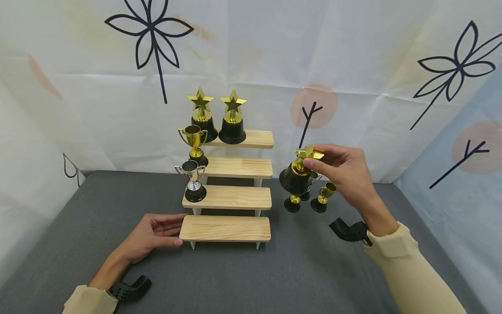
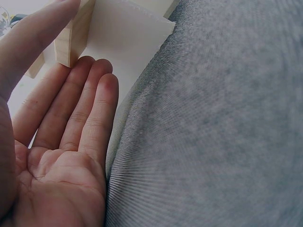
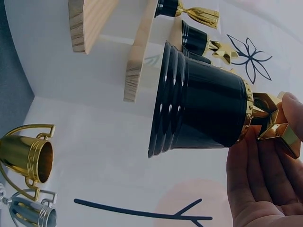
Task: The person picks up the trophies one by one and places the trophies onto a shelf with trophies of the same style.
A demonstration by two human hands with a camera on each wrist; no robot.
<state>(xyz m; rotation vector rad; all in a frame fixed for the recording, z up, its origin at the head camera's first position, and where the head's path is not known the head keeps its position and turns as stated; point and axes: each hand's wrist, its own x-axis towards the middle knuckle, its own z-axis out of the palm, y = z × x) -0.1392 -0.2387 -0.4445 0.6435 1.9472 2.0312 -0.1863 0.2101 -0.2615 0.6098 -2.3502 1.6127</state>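
My right hand (image 1: 347,172) pinches the gold star of a star trophy (image 3: 203,101) and holds it tilted in the air, right of the stepped wooden shelf (image 1: 225,228). Its black base overlaps small cups standing behind it in the head view. My left hand (image 1: 150,235) has relaxed, nearly straight fingers (image 2: 97,113) at the left end of the lowest board, thumb by the front corner. Two star trophies (image 1: 232,124) stand on the top board. At the left ends of the boards below stand a gold cup trophy (image 1: 195,138) and a silver cup trophy (image 1: 193,174).
On the grey tabletop (image 1: 298,274) right of the shelf stand a gold cup (image 1: 322,196), a silver cup (image 1: 313,178) and another cup partly hidden by the held trophy. A white printed cloth (image 1: 255,56) hangs behind. Each wrist wears a black strap (image 1: 349,230).
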